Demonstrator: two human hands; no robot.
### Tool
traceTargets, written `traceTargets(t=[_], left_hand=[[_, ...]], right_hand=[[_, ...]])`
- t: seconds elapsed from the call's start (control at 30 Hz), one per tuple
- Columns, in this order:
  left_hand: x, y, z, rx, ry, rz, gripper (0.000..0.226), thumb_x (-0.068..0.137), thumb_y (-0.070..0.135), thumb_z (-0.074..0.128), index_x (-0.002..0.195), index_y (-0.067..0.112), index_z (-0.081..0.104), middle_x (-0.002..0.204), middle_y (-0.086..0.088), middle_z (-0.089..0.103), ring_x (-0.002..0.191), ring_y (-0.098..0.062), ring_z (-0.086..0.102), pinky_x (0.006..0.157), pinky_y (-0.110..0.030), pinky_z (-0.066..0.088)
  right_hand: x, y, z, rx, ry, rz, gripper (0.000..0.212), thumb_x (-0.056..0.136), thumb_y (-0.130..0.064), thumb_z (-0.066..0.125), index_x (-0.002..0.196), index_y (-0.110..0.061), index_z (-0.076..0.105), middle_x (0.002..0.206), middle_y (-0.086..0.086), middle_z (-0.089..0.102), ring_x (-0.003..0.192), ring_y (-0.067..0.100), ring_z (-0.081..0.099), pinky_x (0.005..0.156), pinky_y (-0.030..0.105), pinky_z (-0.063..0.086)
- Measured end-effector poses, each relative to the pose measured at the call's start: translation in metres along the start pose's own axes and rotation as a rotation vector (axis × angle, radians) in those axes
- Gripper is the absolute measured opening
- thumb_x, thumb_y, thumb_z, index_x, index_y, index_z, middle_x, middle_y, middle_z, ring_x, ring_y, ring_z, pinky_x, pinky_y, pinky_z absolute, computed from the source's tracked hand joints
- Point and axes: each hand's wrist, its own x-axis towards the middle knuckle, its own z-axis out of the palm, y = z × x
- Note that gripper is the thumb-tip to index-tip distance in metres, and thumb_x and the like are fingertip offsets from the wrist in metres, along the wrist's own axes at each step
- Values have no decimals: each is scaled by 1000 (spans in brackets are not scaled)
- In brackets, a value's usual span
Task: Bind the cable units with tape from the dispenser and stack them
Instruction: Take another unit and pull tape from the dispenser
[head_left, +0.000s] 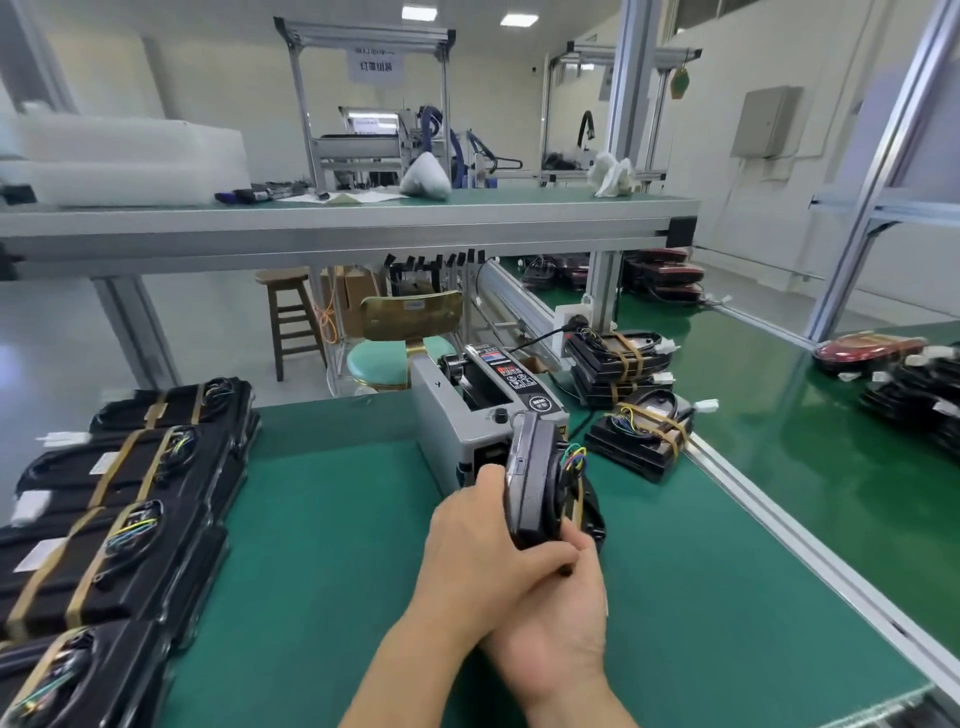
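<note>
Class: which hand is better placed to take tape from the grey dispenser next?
Probably left: the left hand sits nearest the grey tape dispenser; the right hand supports the black cable unit from underneath.

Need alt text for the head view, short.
The left hand and right hand hold a black cable unit upright before the grey tape dispenser on a green table. Taped units lie stacked at left.

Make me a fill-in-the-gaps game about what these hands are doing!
The left hand and right hand both hold one ____ cable unit.
The table mat is coloured ____.
The stacked units on the left are bound with strips of ____.
Missing words: black, green, tape.
</note>
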Motion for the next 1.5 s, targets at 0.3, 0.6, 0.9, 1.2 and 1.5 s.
traceTargets(t=[0.3,0.6,0.9,1.2,1.5], left_hand=[[-5,-24,-54,-120,-51,-50,39,68,29,77,101,33,56,85,18,66,79,5,59,67,-12,46],[1,-27,-83,-136,-143,-32,46,66,16,74,101,34,52,94,8,63,85,-8,59,72,-21,48],[-3,-22,-85,-290,-177,-70,49,55,20,59,101,34,54,95,8,63,84,-12,59,72,-21,51],[-3,-22,-79,-614,-19,-145,36,67,23,55,101,35,60,85,17,63,79,0,58,68,-9,44],[8,-28,-62,-273,563,-204,20,93,14,56,74,19,55,74,6,60,74,2,52,64,-5,37]], right_hand=[[-15,34,12,-245,-50,248,59,80,-42,62,122,0,67,125,20,65,109,37,65,101,44,44],[-12,17,21,-992,22,-50,30,98,-26,54,86,-4,71,84,22,73,71,29,73,43,21,46],[0,2,5,-1408,98,-1076,60,81,-40,68,134,-21,46,131,-10,45,125,0,43,102,12,33],[7,15,13,-1131,42,-583,67,74,-67,57,137,-48,47,143,-23,48,136,4,42,116,42,32],[21,21,7,-1008,37,-437,25,96,-40,55,120,-37,64,119,-27,65,110,-12,57,98,20,42]])
